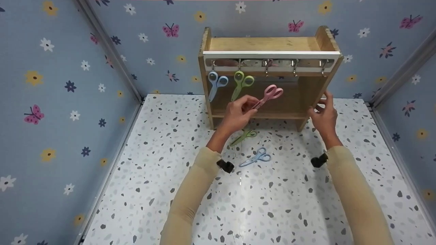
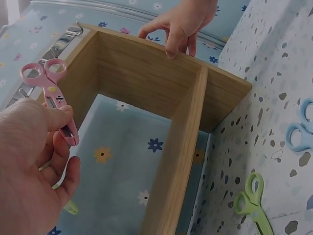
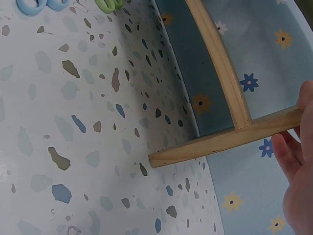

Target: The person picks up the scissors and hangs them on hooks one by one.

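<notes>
Pink scissors (image 1: pixel 269 94) are pinched by the blades in my left hand (image 1: pixel 238 112), handles pointing up, in front of the wooden rack (image 1: pixel 262 44). In the left wrist view, thumb and fingers close on the pink scissors (image 2: pixel 55 95). My right hand (image 1: pixel 324 115) grips the rack's right side panel near its lower part; the right wrist view shows that hand (image 3: pixel 296 166) at the panel's edge. Blue scissors (image 1: pixel 213 90) and green scissors (image 1: pixel 237 89) hang from the two leftmost hooks. The hooks (image 1: pixel 295 68) further right hold nothing.
On the speckled table lie another pair of green scissors (image 1: pixel 242 137) and another pair of blue scissors (image 1: pixel 256 158), below my left forearm. Flower-patterned walls (image 1: pixel 68 95) stand behind and at both sides.
</notes>
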{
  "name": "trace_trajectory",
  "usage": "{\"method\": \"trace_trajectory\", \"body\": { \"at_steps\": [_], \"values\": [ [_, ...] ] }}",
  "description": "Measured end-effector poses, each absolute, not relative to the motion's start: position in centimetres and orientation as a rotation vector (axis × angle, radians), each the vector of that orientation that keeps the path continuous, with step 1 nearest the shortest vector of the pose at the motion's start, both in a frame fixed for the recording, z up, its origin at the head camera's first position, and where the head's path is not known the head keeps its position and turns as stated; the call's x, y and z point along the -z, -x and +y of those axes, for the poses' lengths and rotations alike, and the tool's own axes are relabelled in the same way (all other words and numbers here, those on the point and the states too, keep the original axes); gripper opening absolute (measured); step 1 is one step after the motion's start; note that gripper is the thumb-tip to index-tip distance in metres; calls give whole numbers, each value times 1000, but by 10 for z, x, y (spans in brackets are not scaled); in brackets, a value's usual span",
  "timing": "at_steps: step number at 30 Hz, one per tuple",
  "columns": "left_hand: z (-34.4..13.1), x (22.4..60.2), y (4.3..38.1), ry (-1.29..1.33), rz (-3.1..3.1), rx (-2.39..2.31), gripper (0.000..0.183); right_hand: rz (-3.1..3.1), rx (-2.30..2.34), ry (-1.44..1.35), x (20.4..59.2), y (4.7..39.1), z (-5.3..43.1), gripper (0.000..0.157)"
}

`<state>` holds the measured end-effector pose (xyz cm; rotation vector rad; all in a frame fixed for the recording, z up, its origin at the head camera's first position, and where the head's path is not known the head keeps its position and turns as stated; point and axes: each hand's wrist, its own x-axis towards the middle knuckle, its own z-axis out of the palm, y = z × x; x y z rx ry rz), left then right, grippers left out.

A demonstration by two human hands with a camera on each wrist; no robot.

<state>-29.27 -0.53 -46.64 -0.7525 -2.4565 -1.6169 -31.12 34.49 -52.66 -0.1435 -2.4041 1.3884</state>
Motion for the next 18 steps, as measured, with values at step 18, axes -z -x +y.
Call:
{"method": "trace_trajectory", "body": {
  "at_steps": [18],
  "values": [
    [4, 459, 296, 630, -2362, 1741, 26, -2390, -1361, 127, 529, 310, 344, 83]
  ]
}}
